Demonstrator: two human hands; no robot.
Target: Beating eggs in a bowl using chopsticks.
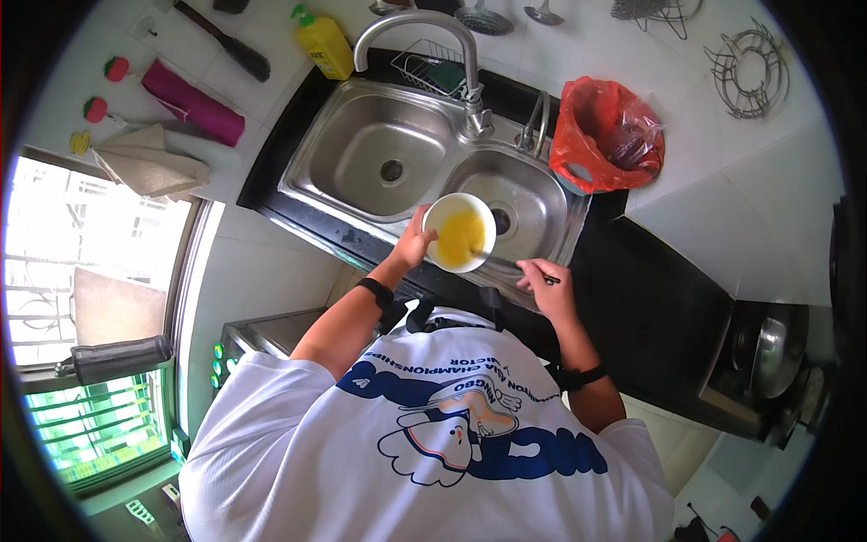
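A white bowl point(450, 202) is held by its left side in my left hand point(410, 244), the thumb over the rim. Yellow liquid point(462, 234), which looks like beaten egg, lies in it. My right hand point(550, 290) is closed around a thin utensil point(553, 279) whose dark end shows by the fingers. The other end reaches towards the liquid, too blurred to tell its exact kind. Both hands are over the front edge of a double-bowl stainless steel sink point(352, 146), with the bowl partly covering the right basin point(535, 196).
A curved faucet point(469, 74) stands behind the sink, with a wire rack point(423, 71) beside it. A yellow pump bottle point(325, 44) is at the back left. A red plastic bag point(582, 129) lines a bin at the right. Black countertop point(650, 298) runs towards a wok point(772, 356).
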